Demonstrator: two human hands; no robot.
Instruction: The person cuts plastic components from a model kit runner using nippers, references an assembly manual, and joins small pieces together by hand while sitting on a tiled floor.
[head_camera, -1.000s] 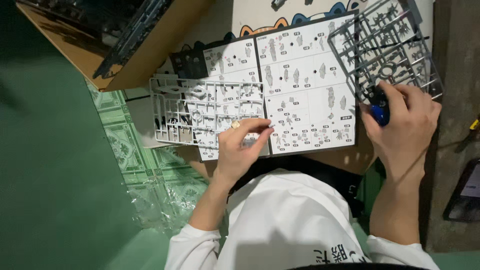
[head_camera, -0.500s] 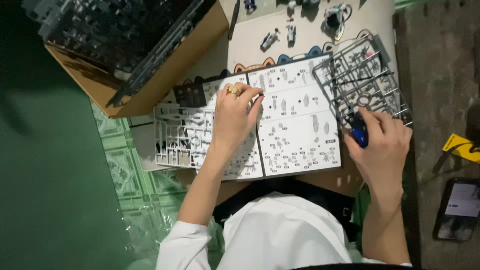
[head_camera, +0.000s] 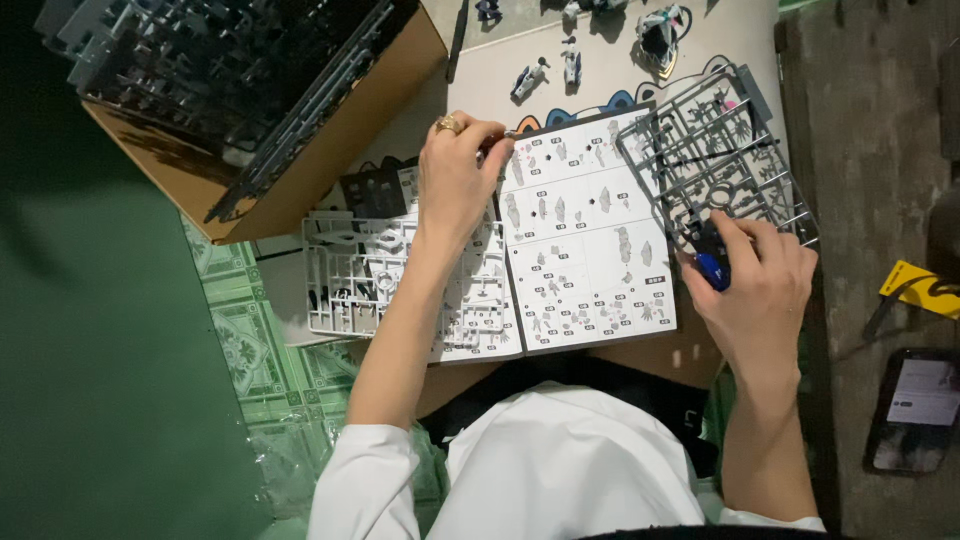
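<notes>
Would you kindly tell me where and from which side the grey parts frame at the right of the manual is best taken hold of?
I would grip the grey parts frame by its bare outer border bar at the far right edge, coming from the right. It lies flat with its left side overlapping the open manual, and the right hand with the blue-handled tool covers its near corner.

A cardboard box (head_camera: 300, 150) of dark sprues blocks the bench's upper left. The grey sprue (head_camera: 715, 160) and small model parts (head_camera: 570, 65) crowd the top right. Bare bench (head_camera: 480, 100) lies between them.
</notes>
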